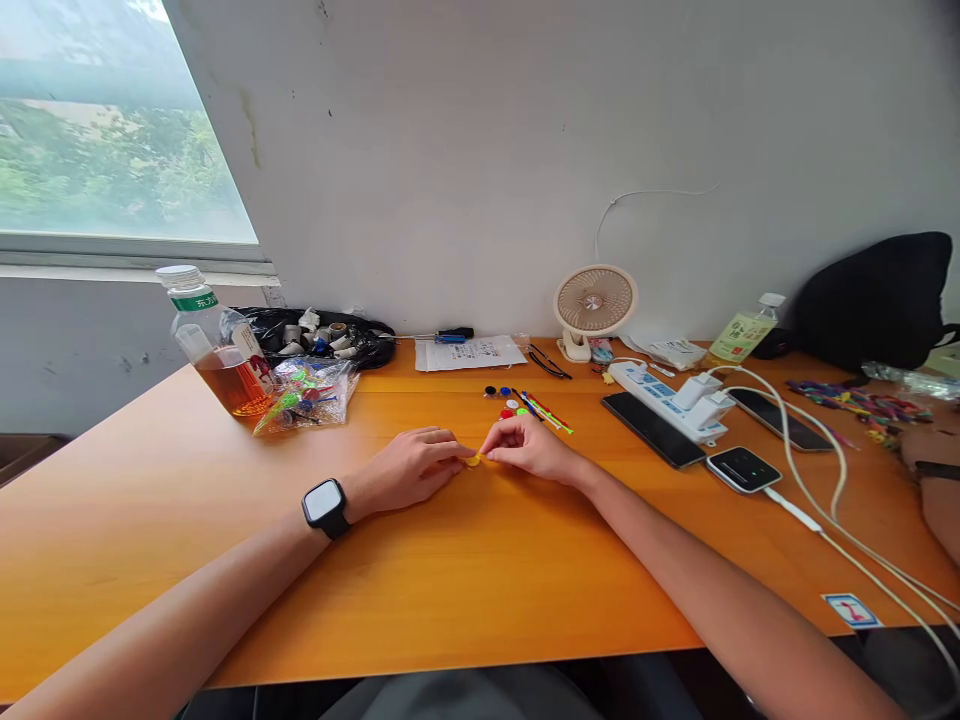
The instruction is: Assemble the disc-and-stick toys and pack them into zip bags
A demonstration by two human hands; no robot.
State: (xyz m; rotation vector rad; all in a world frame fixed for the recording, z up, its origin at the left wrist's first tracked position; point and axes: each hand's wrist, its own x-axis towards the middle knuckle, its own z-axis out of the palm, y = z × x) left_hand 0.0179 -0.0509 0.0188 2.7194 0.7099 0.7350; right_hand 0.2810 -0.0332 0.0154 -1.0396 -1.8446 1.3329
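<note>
My left hand (411, 466) and my right hand (525, 447) rest on the orange table (450, 570), fingertips meeting. Between them both pinch a small yellow piece (472, 460) that lies at table level. A smartwatch (325, 506) sits on my left wrist. Just beyond the hands lie several small coloured round pieces (507, 400) and thin coloured sticks (547, 412). A clear bag of coloured parts (307, 393) lies to the far left of the hands.
A bottle of brown drink (217, 345) and a black bag of scraps (322, 335) stand at the back left. A small fan (594, 305), power strip (667, 392), phones (652, 428), cables and papers (469, 352) fill the back right. Another person's arm (934, 480) shows at the right edge.
</note>
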